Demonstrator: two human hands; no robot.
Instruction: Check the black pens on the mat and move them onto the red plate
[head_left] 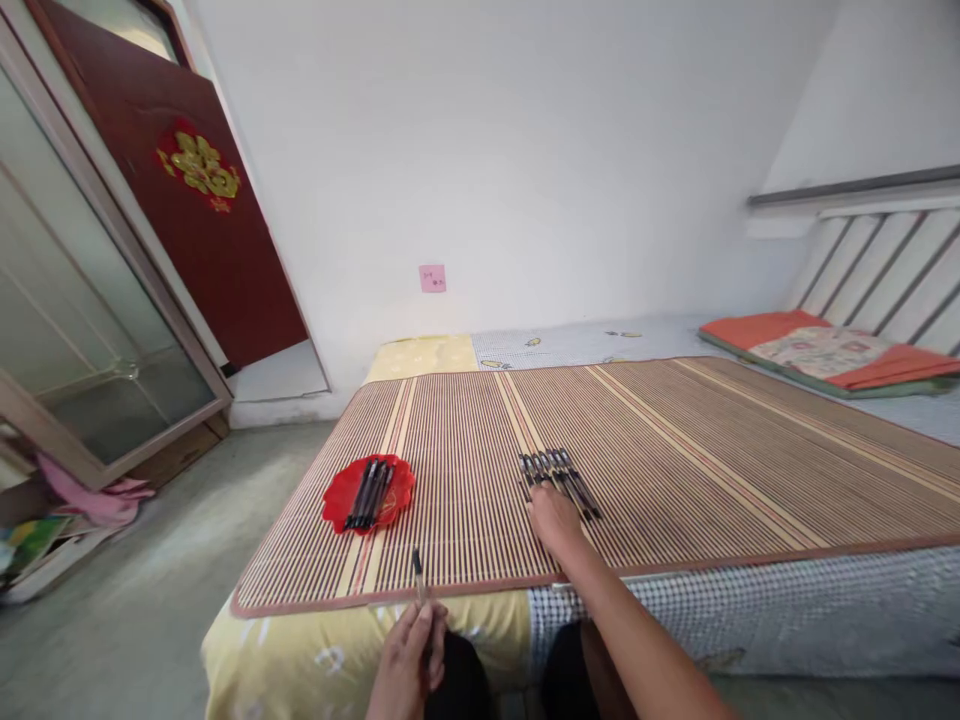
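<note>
My left hand [411,655] is closed round a single black pen [418,576], held upright near the front edge of the bed. My right hand [553,520] reaches forward onto the striped bamboo mat [675,470], its fingers curled over the near ends of a row of several black pens [559,480] lying side by side. Whether it grips one I cannot make out. A red plate [341,495] holding several more black pens [369,493] sits on the mat to the left, apart from both hands.
The mat covers a low bed with a yellow and checked sheet [300,650]. An orange cushion [817,355] lies at the far right by a slatted headboard. A red door [202,200] and glass cabinet [82,300] stand left, with clutter on the floor.
</note>
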